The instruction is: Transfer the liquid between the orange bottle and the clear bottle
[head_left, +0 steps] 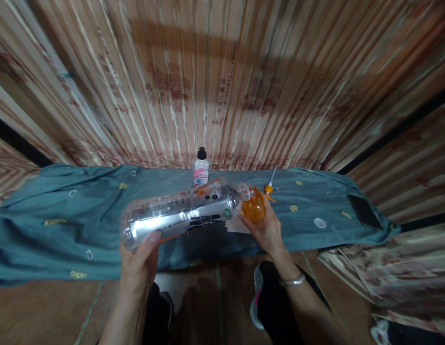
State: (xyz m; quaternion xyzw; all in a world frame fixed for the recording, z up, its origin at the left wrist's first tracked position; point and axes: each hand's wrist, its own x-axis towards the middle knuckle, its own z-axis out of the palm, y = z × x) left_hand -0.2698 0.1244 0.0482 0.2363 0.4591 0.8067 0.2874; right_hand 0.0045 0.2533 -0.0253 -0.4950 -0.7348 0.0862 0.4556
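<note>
My left hand [139, 258] is wrapped round the base end of a large clear plastic bottle [182, 213] with a silver label. The bottle lies nearly level in the air, its neck pointing right and slightly up. Its mouth meets the top of a small rounded bottle [253, 207] with orange contents, gripped by my right hand [267, 230]. Whether liquid passes between them cannot be made out. Behind them a small bottle with a black cap [201, 167] stands upright. An orange pump head [268, 189] with a pale tube lies just beyond my right hand.
A blue-green cloth [82, 215] covers the low surface. Towards its right end lie a white round disc [319, 223] and a dark phone [364, 211]. A white sheet [237, 226] shows under the bottles. Pleated patterned curtains [215, 86] rise behind.
</note>
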